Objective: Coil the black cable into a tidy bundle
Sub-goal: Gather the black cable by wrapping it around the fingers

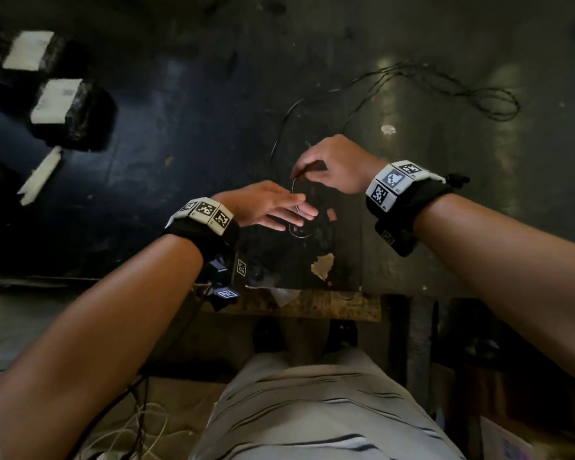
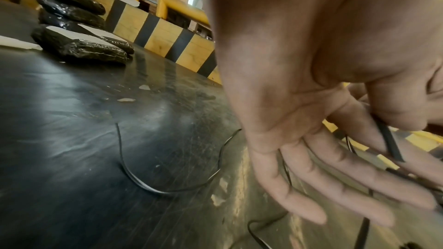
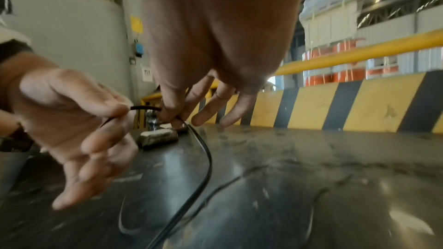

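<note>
Fingers [image 2: 335,183] of left hand [image 1: 269,207] extended and nearly flat, thumb pressing the cable [image 3: 203,150] end against the index finger. Right hand [image 1: 332,164] just beyond it, thumb and index pinching the same cable a little further along, remaining fingers loosely spread and holding nothing. Short span of cable bridging the two hands, seen clearly in right wrist view. From the right-hand pinch, cable dropping to the table [image 1: 186,134], running away in a wide open curve, then ending in loose overlapping loops at far right. No coil formed yet; task judged at its very start.

Handling, as judgement: thin, light, limp, with some springy memory evident in the standing curves; likely to twist and spring out of a loop unless each turn is pinned. Smooth jacket, probably slippery over the worn, glossy tabletop, so little drag expected when pulling in. Best hold: end kept trapped under left thumb as anchor, right hand sliding outward along the run and laying each turn across the left palm. Far loops a snag risk if pulled in fast.

Black wrapped packs [image 1: 77,111] at far left, well apart from cable.
</note>
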The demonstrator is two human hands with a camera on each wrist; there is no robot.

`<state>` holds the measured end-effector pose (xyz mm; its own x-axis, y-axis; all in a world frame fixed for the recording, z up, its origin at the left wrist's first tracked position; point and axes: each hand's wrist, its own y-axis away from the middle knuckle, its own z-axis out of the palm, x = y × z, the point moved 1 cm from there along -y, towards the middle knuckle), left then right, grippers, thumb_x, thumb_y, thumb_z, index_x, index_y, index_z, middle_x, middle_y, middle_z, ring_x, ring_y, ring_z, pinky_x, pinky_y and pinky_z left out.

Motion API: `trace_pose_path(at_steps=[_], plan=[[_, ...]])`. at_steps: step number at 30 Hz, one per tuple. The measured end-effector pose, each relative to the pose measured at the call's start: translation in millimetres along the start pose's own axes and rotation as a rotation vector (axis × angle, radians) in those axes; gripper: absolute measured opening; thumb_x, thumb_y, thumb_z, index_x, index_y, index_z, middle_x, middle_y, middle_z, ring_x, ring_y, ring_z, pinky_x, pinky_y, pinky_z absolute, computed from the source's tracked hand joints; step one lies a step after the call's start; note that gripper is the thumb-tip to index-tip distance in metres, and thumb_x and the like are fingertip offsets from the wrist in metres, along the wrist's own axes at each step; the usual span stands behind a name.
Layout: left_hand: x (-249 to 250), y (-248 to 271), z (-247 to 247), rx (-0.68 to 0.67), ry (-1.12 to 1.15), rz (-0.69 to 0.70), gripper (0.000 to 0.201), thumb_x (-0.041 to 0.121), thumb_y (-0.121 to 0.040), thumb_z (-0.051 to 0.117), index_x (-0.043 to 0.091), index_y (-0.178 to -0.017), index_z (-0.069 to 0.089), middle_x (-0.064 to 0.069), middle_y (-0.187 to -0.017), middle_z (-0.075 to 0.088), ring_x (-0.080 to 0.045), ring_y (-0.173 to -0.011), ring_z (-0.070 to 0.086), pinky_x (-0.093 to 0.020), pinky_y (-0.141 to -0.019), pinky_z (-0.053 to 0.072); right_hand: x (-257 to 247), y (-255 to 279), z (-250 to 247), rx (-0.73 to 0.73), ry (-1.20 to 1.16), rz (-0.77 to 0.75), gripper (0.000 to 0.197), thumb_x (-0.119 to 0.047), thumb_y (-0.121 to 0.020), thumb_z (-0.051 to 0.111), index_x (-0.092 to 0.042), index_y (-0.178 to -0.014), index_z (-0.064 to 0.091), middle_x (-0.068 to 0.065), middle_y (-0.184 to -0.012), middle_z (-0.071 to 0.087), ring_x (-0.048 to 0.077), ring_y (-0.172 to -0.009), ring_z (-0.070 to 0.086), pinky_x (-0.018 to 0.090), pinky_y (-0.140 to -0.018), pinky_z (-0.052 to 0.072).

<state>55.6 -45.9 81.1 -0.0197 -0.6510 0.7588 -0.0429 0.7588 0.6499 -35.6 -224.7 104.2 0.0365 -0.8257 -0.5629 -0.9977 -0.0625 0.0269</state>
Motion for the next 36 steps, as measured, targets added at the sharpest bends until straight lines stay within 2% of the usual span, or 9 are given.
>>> trace_pose_path(at_steps=[3, 11, 16, 19, 22, 25, 29, 33, 36], plan=[[10, 7, -4, -0.017, 0.093, 0.016, 0.044, 0.047, -0.100, 0.042, 0.019, -0.115, 0.072, 0.003, -0.127, 0.071, -0.014, -0.121, 0.064, -0.048, -0.109, 0.043, -9, -8, -14, 0.027, -0.001, -0.058, 0.025, -0.005, -0.089, 0.066, -0.013, -0.108, 0.079, -0.002, -0.109, 0.078, 0.008, -0.102, 0.070, 0.011, -0.089, 0.045], [25, 24, -14, -0.033, 0.290, 0.158, 0.041, 0.032, -0.105, 0.037, 0.009, -0.119, 0.068, -0.008, -0.131, 0.068, -0.025, -0.124, 0.062, -0.050, -0.112, 0.039, -18, -13, -30, 0.055, -0.108, -0.064, 0.021, -0.007, -0.089, 0.070, -0.013, -0.106, 0.078, -0.003, -0.101, 0.078, 0.004, -0.093, 0.072, 0.018, -0.087, 0.055], [41, 35, -19, -0.154, 0.414, 0.354, 0.048, 0.029, -0.107, 0.027, 0.007, -0.147, 0.044, -0.014, -0.148, 0.052, -0.030, -0.138, 0.049, -0.044, -0.112, 0.042, 1, -4, -13, 0.005, -0.105, 0.130, 0.014, -0.012, -0.091, 0.063, -0.013, -0.097, 0.075, -0.001, -0.089, 0.077, 0.016, -0.084, 0.072, 0.040, -0.086, 0.058], [54, 33, -23, -0.168, 0.488, 0.433, 0.053, 0.032, -0.107, 0.026, 0.012, -0.156, 0.029, -0.018, -0.156, 0.041, -0.032, -0.144, 0.040, -0.047, -0.119, 0.031, -2, 9, 18, -0.010, -0.301, 0.161, 0.018, -0.016, -0.097, 0.062, -0.014, -0.108, 0.075, -0.005, -0.095, 0.077, 0.002, -0.087, 0.072, 0.024, -0.086, 0.056], [58, 27, -27, -0.125, 0.460, 0.422, 0.058, 0.042, -0.101, 0.033, 0.026, -0.157, 0.028, -0.017, -0.157, 0.040, -0.032, -0.145, 0.039, -0.051, -0.120, 0.027, -16, 20, 51, -0.050, -0.385, 0.178, 0.022, -0.012, -0.099, 0.058, -0.011, -0.113, 0.075, -0.001, -0.092, 0.077, -0.009, -0.076, 0.067, 0.008, -0.071, 0.045], [54, 20, -30, -0.054, 0.411, 0.382, 0.059, 0.048, -0.097, 0.036, 0.036, -0.155, 0.032, -0.016, -0.157, 0.040, -0.034, -0.144, 0.038, -0.061, -0.119, 0.020, -24, 27, 76, -0.079, -0.384, 0.208, 0.024, -0.012, -0.101, 0.053, -0.014, -0.112, 0.075, 0.002, -0.087, 0.076, 0.000, -0.077, 0.068, 0.006, -0.072, 0.045], [43, 15, -36, 0.009, 0.397, 0.306, 0.057, 0.052, -0.095, 0.038, 0.043, -0.151, 0.035, -0.017, -0.159, 0.035, -0.043, -0.143, 0.034, -0.072, -0.112, 0.020, -39, 34, 71, -0.170, -0.303, 0.229, 0.028, -0.015, -0.104, 0.047, -0.014, -0.113, 0.073, -0.008, -0.077, 0.068, 0.006, -0.072, 0.067, 0.015, -0.071, 0.046], [26, 10, -36, 0.011, 0.350, 0.202, 0.054, 0.056, -0.095, 0.041, 0.048, -0.149, 0.039, -0.015, -0.161, 0.029, -0.045, -0.144, 0.030, -0.072, -0.112, 0.020, -55, 31, 35, -0.278, -0.022, 0.209, 0.030, -0.021, -0.104, 0.046, -0.015, -0.112, 0.075, -0.002, -0.103, 0.075, 0.013, -0.093, 0.069, 0.032, -0.090, 0.052], [13, 6, -32, 0.022, 0.317, 0.146, 0.056, 0.057, -0.094, 0.047, 0.044, -0.148, 0.041, -0.013, -0.159, 0.035, -0.040, -0.142, 0.033, -0.066, -0.114, 0.024, -63, 26, 3, -0.246, 0.089, 0.212, 0.025, -0.022, -0.102, 0.052, -0.015, -0.106, 0.076, 0.000, -0.096, 0.075, 0.009, -0.078, 0.068, 0.027, -0.075, 0.054]])
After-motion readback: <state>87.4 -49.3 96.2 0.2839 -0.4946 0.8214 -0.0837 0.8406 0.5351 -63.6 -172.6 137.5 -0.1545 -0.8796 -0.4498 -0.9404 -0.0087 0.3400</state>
